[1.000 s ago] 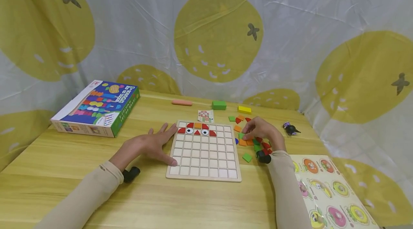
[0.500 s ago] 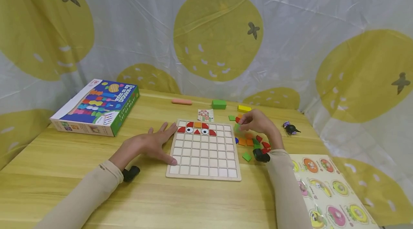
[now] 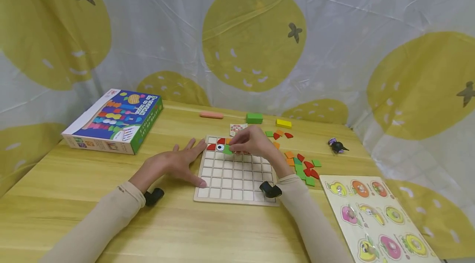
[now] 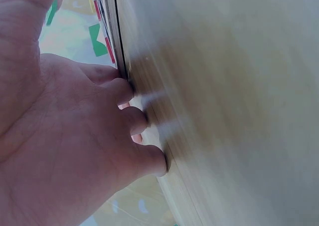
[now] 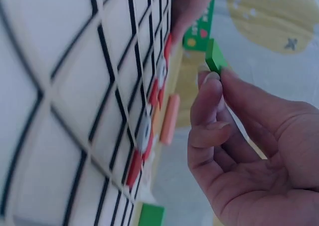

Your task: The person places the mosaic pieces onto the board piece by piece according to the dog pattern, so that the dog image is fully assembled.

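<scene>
A wooden grid board (image 3: 226,203) lies on the table, with several red pieces (image 3: 211,147) and a round eye piece (image 3: 220,147) in its far rows. My left hand (image 3: 172,164) rests with spread fingers at the board's left edge, its thumb on the near-left squares; in the left wrist view its fingertips touch the table. Over the far rows, my right hand (image 3: 256,143) pinches a green tile (image 5: 214,56) between thumb and fingertips. It hides part of the coloured rows from the head view. The right wrist view shows the tile raised off the board.
Loose green, red and orange pieces (image 3: 299,168) lie right of the board. Beyond it are a picture card (image 3: 237,129), a green block (image 3: 254,118), a yellow block (image 3: 283,123) and a pink stick (image 3: 211,115). A toy box (image 3: 115,120) and fruit puzzle (image 3: 360,209) flank the table.
My right hand has lifted a green tile from the loose pieces and carried it left over the board's far rows. The left hand has stayed at the board's edge.
</scene>
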The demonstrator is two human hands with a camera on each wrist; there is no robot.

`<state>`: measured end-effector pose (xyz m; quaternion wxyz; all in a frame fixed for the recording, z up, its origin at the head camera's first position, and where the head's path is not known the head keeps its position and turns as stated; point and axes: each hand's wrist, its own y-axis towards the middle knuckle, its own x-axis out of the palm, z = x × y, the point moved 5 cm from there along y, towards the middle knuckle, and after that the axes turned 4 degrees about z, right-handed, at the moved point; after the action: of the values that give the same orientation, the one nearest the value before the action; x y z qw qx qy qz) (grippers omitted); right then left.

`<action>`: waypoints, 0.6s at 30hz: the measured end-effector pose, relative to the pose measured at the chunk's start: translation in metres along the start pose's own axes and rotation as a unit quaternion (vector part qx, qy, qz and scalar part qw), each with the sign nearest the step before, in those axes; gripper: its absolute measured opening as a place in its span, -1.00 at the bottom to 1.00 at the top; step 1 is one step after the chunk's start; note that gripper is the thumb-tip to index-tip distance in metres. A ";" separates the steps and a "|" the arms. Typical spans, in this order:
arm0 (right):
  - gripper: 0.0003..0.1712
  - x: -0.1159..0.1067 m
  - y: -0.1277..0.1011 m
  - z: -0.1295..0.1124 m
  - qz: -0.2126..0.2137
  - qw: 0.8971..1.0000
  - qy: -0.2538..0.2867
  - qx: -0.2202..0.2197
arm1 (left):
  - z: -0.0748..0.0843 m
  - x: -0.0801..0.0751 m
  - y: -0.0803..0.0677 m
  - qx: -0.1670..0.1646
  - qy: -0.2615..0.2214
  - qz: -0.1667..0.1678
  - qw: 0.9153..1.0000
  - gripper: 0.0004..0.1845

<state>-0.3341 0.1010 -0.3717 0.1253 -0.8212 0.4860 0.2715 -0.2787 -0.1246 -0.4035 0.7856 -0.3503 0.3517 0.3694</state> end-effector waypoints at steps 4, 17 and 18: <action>-0.92 0.017 0.008 -0.006 0.006 1.000 0.010 -0.008 | 0.000 -0.001 0.000 0.002 0.005 0.000 1.000 0.44; -0.89 0.044 0.024 -0.019 0.022 0.999 -0.038 0.013 | -0.001 -0.003 -0.002 0.000 0.006 -0.001 1.000 0.43; -0.89 0.046 0.025 -0.018 0.022 0.998 -0.049 0.021 | -0.001 -0.002 -0.001 0.001 0.006 0.000 1.000 0.43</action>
<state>-0.3323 0.0465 -0.3814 0.1602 -0.7932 0.5027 0.3041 -0.2790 -0.1268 -0.4015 0.7837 -0.3519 0.3568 0.3669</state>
